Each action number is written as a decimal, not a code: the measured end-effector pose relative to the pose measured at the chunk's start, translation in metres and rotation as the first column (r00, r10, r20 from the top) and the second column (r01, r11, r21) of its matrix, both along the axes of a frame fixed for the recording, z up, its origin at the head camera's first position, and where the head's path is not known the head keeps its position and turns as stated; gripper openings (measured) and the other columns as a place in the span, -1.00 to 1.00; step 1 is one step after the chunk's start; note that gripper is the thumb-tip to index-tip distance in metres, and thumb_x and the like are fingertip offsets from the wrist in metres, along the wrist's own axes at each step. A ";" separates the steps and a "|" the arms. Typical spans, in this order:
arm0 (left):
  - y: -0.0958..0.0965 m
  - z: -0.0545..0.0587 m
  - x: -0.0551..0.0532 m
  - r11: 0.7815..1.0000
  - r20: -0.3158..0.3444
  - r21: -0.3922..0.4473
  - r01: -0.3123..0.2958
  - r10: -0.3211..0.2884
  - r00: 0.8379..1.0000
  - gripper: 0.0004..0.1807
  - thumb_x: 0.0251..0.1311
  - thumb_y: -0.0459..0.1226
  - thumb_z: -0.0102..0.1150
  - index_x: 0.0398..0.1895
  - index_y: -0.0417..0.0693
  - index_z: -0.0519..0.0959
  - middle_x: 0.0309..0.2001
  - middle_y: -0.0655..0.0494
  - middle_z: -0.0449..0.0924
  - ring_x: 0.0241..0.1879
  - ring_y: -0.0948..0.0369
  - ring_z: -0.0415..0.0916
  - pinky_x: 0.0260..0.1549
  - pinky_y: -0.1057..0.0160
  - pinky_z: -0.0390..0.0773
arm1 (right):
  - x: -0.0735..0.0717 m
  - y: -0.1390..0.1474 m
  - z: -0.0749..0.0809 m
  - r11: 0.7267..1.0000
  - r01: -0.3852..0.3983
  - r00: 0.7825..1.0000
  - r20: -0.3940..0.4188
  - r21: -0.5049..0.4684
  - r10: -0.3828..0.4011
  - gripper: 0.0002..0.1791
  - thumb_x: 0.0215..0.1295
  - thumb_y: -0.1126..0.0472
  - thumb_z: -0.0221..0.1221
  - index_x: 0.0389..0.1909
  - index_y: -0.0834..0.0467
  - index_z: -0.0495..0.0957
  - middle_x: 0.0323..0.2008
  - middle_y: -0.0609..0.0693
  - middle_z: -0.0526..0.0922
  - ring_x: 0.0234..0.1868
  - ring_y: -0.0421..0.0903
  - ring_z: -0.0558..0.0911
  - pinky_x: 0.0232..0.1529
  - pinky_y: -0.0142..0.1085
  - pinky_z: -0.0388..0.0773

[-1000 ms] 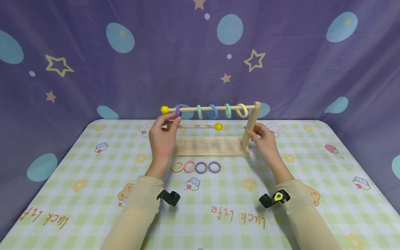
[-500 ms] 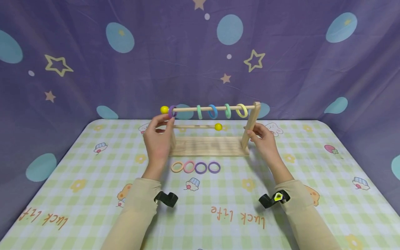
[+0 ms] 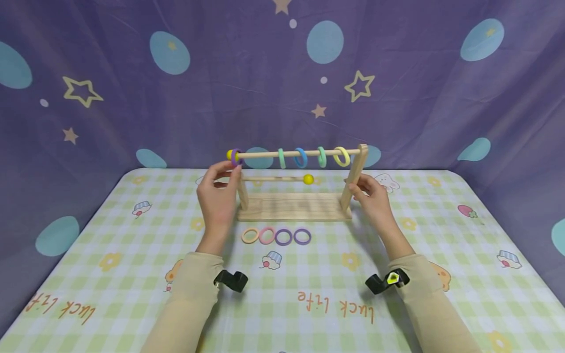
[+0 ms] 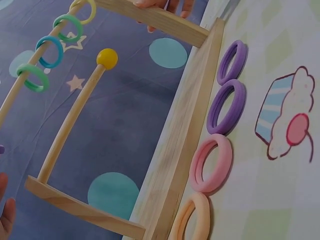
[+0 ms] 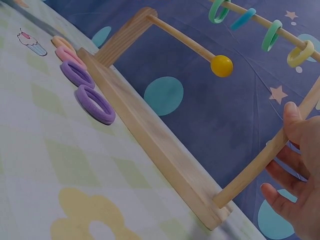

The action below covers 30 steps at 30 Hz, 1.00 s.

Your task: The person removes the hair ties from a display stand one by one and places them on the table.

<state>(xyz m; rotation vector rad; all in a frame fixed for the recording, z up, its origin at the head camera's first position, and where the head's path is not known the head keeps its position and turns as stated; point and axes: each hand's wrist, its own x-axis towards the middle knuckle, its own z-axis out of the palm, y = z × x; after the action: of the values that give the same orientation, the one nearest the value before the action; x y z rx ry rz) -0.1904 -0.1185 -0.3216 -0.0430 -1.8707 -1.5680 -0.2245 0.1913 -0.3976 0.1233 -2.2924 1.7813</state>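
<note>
My left hand [image 3: 217, 196] pinches a purple hair tie [image 3: 234, 155] from below. This hair tie circles the top rod [image 3: 265, 154] at its left end and overlaps the yellow ball [image 3: 229, 155] there. Green, blue and yellow hair ties [image 3: 301, 157] hang spaced along the same rod. The rod belongs to a wooden stand [image 3: 295, 210], whose right post [image 3: 354, 179] my right hand [image 3: 372, 196] holds between thumb and fingers. In the left wrist view only a few fingertips of the left hand [image 4: 5, 212] show at the edge.
A lower rod [image 3: 273, 179] runs from the short left post to another yellow ball [image 3: 308, 179]. In front of the base, orange, pink and purple hair ties [image 3: 284, 237] lie in a row on the checked tablecloth [image 3: 326, 274]. A patterned curtain [image 3: 198, 113] rises behind.
My left hand has moved left, sliding the purple hair tie along the top rod to the yellow ball at its end. The right hand stays on the post.
</note>
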 end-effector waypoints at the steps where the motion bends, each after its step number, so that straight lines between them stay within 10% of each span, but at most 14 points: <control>1: 0.000 0.001 0.001 1.000 0.000 0.000 0.002 -0.002 1.000 -0.78 0.22 -0.45 0.30 -0.13 -0.47 0.62 -0.15 -0.31 0.65 -0.17 -0.14 0.54 -0.23 0.10 0.51 | 0.000 0.000 0.000 1.000 -0.001 1.000 0.000 -0.002 0.001 -0.59 0.44 0.29 0.14 0.21 0.39 0.44 0.13 0.37 0.55 0.01 -0.20 0.57 -0.06 -0.35 0.57; 8: -0.002 0.000 0.000 1.000 0.002 0.001 -0.013 0.013 1.000 -0.78 0.22 -0.43 0.31 -0.13 -0.44 0.62 -0.15 -0.28 0.65 -0.21 0.09 0.54 -0.23 0.14 0.51 | 0.001 0.000 0.000 1.000 -0.002 1.000 0.000 0.003 0.002 -0.60 0.44 0.30 0.13 0.22 0.39 0.43 0.13 0.34 0.57 0.00 -0.24 0.56 -0.05 -0.32 0.58; 30: -0.008 -0.001 -0.002 0.999 -0.005 0.022 -0.047 0.047 0.999 -0.77 0.23 -0.44 0.28 -0.13 -0.47 0.59 -0.14 -0.28 0.62 -0.14 -0.09 0.53 -0.24 0.21 0.47 | 0.002 0.000 0.002 1.000 -0.011 1.000 0.008 -0.013 0.011 -0.55 0.43 0.23 0.16 0.23 0.38 0.43 0.14 0.34 0.56 -0.03 -0.31 0.55 -0.07 -0.38 0.57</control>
<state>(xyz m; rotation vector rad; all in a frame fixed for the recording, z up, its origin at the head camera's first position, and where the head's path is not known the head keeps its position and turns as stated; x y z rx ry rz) -0.1922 -0.1263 -0.3225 0.0067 -1.8373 -1.5546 -0.2225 0.1909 -0.3952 0.1265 -2.2901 1.8045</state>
